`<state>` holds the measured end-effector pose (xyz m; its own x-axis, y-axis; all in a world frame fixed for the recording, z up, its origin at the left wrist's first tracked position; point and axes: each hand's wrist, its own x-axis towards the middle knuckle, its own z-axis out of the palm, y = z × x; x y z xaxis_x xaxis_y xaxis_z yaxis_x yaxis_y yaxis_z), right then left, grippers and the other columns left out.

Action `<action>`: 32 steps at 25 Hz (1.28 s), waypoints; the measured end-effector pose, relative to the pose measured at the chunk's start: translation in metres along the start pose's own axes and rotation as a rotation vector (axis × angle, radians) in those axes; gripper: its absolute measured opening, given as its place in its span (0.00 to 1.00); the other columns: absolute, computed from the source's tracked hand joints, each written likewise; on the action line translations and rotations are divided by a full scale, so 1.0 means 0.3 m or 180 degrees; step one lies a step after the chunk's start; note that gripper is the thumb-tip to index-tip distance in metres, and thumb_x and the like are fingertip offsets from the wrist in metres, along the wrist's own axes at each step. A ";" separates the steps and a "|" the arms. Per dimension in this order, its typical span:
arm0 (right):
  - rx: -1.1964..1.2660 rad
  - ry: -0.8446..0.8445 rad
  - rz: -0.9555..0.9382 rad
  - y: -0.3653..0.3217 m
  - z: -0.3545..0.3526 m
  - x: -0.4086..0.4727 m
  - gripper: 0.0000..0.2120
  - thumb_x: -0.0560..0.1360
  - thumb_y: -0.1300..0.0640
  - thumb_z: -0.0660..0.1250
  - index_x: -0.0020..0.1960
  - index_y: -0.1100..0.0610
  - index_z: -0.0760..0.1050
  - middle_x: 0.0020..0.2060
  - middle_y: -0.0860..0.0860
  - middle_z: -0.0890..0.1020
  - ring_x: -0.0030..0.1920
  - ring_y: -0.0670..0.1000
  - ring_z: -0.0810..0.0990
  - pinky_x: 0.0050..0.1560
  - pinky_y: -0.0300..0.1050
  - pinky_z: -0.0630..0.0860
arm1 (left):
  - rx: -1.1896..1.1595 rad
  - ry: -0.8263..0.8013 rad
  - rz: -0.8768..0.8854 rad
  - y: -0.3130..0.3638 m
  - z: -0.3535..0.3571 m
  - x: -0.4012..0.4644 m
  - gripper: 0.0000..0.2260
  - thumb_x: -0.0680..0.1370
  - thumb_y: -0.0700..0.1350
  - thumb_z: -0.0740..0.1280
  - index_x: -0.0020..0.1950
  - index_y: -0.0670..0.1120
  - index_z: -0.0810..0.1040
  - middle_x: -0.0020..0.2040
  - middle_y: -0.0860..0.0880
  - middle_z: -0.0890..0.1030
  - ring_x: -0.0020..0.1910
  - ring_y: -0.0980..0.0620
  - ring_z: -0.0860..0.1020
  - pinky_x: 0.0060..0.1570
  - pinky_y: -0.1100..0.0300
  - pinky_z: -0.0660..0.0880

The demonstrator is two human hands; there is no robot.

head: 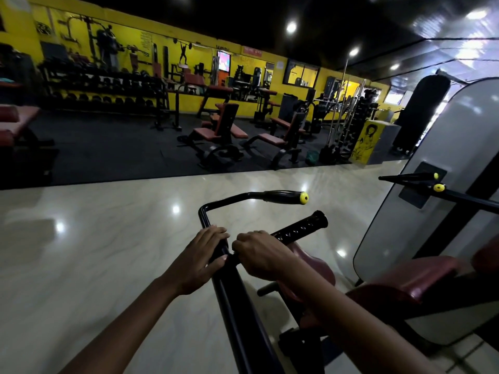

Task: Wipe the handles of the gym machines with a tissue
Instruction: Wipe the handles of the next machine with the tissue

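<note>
Wiping seems to be under way on one gym machine, seen from a head camera looking down at two bare arms. The left hand curls around a black bar that rises from the bottom of the view, fingers wrapped over it. The right hand closes in a fist on the near end of a black ribbed handle, just beside the left. No tissue is visible; it may be hidden inside the right fist, but that cannot be told. Beyond the hands, a curved handle with a yellow end cap stands untouched, and two more yellow-capped handles jut out at right near a grey panel. Judging from this, the task is early or midway: several handles here, and the many machines across the room, likely remain.
</note>
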<state>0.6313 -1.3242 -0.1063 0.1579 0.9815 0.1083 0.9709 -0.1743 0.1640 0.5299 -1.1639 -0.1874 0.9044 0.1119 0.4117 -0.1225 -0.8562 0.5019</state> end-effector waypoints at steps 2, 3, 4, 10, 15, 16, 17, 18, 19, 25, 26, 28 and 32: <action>-0.0056 0.0002 0.0152 0.011 0.003 -0.008 0.15 0.77 0.52 0.52 0.47 0.59 0.75 0.43 0.54 0.79 0.44 0.57 0.78 0.52 0.55 0.74 | -0.0012 -0.0032 -0.0056 -0.001 0.002 0.002 0.33 0.76 0.69 0.46 0.73 0.51 0.63 0.74 0.57 0.62 0.75 0.61 0.51 0.73 0.58 0.55; -0.0086 -0.0027 0.0209 0.026 0.003 -0.014 0.20 0.76 0.48 0.48 0.47 0.58 0.75 0.43 0.53 0.78 0.45 0.56 0.78 0.55 0.54 0.72 | 0.0009 -0.0056 -0.0086 -0.002 0.000 0.000 0.34 0.76 0.70 0.45 0.74 0.52 0.63 0.74 0.57 0.61 0.75 0.61 0.51 0.73 0.60 0.54; -0.0103 -0.0061 0.0279 0.048 -0.006 -0.026 0.23 0.75 0.46 0.44 0.47 0.57 0.74 0.43 0.52 0.78 0.45 0.54 0.78 0.57 0.54 0.70 | 0.0031 -0.0074 -0.0093 0.002 -0.002 0.003 0.34 0.75 0.70 0.46 0.74 0.52 0.63 0.74 0.58 0.61 0.75 0.62 0.51 0.72 0.61 0.53; -0.0027 -0.0058 0.0593 0.187 -0.044 -0.080 0.25 0.72 0.44 0.41 0.41 0.57 0.71 0.35 0.50 0.73 0.38 0.54 0.74 0.54 0.52 0.69 | -0.0012 -0.0041 -0.0150 0.015 -0.016 0.007 0.29 0.76 0.63 0.49 0.72 0.50 0.66 0.72 0.57 0.65 0.73 0.63 0.54 0.71 0.64 0.55; -0.0148 -0.0009 0.0792 0.289 -0.063 -0.125 0.27 0.71 0.43 0.39 0.40 0.58 0.71 0.35 0.52 0.73 0.37 0.54 0.73 0.42 0.50 0.70 | 0.0018 -0.0060 -0.0138 0.018 -0.015 0.009 0.29 0.76 0.64 0.49 0.72 0.51 0.65 0.72 0.58 0.64 0.73 0.65 0.53 0.68 0.68 0.52; -0.0179 0.0035 0.0806 0.305 -0.064 -0.133 0.27 0.72 0.43 0.39 0.39 0.58 0.71 0.35 0.52 0.72 0.36 0.53 0.72 0.42 0.51 0.71 | 0.0024 -0.0052 -0.0137 0.018 -0.016 0.009 0.29 0.76 0.64 0.48 0.72 0.51 0.65 0.72 0.58 0.64 0.73 0.65 0.53 0.68 0.68 0.52; -0.0228 0.0071 0.0806 0.317 -0.066 -0.138 0.26 0.73 0.43 0.41 0.39 0.58 0.71 0.34 0.52 0.72 0.35 0.53 0.71 0.42 0.51 0.72 | 0.0026 -0.0049 -0.0134 0.020 -0.016 0.008 0.29 0.76 0.64 0.48 0.72 0.51 0.65 0.72 0.57 0.64 0.73 0.64 0.53 0.68 0.68 0.52; -0.0270 0.0112 0.0790 0.330 -0.064 -0.144 0.24 0.74 0.44 0.42 0.38 0.57 0.71 0.33 0.52 0.73 0.35 0.53 0.72 0.43 0.51 0.72 | 0.0029 -0.0053 -0.0131 0.022 -0.017 0.008 0.30 0.76 0.64 0.48 0.72 0.51 0.65 0.72 0.57 0.64 0.73 0.64 0.53 0.69 0.67 0.52; -0.0318 0.0137 0.0765 0.339 -0.062 -0.148 0.23 0.74 0.45 0.43 0.37 0.57 0.71 0.33 0.53 0.74 0.34 0.54 0.73 0.45 0.50 0.72 | 0.0035 -0.0057 -0.0126 0.023 -0.018 0.007 0.30 0.76 0.64 0.48 0.72 0.50 0.65 0.72 0.57 0.64 0.73 0.63 0.53 0.69 0.67 0.53; -0.0040 0.0561 0.0782 0.334 -0.061 -0.159 0.05 0.74 0.67 0.63 0.48 0.62 0.74 0.44 0.56 0.77 0.46 0.57 0.77 0.43 0.48 0.75 | 0.0007 -0.0019 -0.0119 0.021 -0.016 0.003 0.29 0.76 0.63 0.49 0.72 0.50 0.65 0.72 0.56 0.64 0.73 0.63 0.53 0.70 0.66 0.53; -0.0063 0.0731 0.0679 0.314 -0.054 -0.162 0.09 0.71 0.70 0.65 0.50 0.62 0.75 0.45 0.56 0.78 0.46 0.57 0.78 0.40 0.50 0.77 | 0.0000 -0.0017 -0.0119 0.019 -0.014 0.002 0.29 0.76 0.63 0.49 0.72 0.50 0.65 0.72 0.56 0.64 0.73 0.63 0.53 0.70 0.66 0.53; -0.0246 0.1190 0.0339 0.233 -0.029 -0.163 0.14 0.69 0.70 0.64 0.53 0.63 0.78 0.46 0.57 0.81 0.45 0.58 0.81 0.39 0.52 0.81 | 0.0001 0.0005 -0.0113 0.016 -0.007 0.001 0.29 0.77 0.63 0.49 0.72 0.50 0.65 0.72 0.57 0.64 0.73 0.63 0.53 0.71 0.65 0.54; -0.0683 0.1189 -0.0665 0.009 0.061 -0.139 0.21 0.66 0.60 0.70 0.57 0.66 0.78 0.54 0.62 0.82 0.54 0.59 0.81 0.55 0.52 0.78 | 0.0008 0.0055 -0.0138 0.012 -0.001 0.005 0.28 0.77 0.62 0.49 0.73 0.50 0.65 0.72 0.56 0.64 0.74 0.62 0.53 0.72 0.62 0.55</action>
<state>0.6305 -1.3641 -0.1283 -0.1504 0.9084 0.3900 0.9098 -0.0272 0.4142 0.5308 -1.1667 -0.1848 0.9016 0.1576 0.4029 -0.0825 -0.8516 0.5177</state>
